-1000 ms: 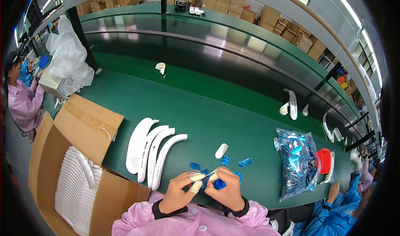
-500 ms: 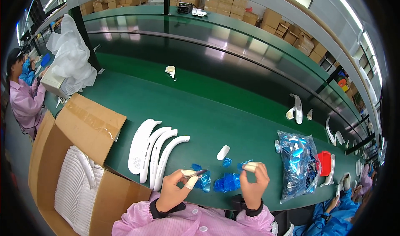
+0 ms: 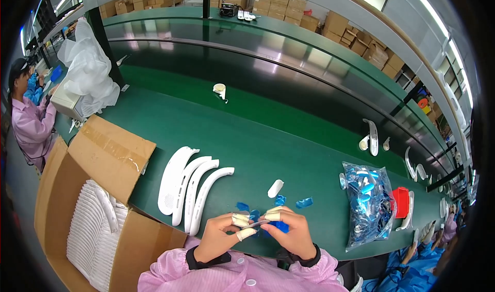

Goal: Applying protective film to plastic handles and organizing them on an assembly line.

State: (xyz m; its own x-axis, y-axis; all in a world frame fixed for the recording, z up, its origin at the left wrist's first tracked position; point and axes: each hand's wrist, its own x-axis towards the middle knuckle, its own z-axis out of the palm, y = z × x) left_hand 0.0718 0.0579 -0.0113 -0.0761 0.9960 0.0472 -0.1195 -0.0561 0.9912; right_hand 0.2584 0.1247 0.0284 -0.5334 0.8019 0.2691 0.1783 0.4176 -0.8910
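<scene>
Lying between left hand (image 3: 216,236) and right hand (image 3: 293,234), fingertip-pinched: thin piece (image 3: 254,224).

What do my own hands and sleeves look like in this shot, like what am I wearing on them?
Your left hand and right hand both have pale cream finger covers on some of the fingers. A black band circles each wrist, beside long, loose pink sleeves with faint fine stripes.

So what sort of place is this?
Probably a factory assembly line: a green conveyor belt carrying white parts, a cardboard box of stacked curved white pieces, and co-workers alongside.
</scene>
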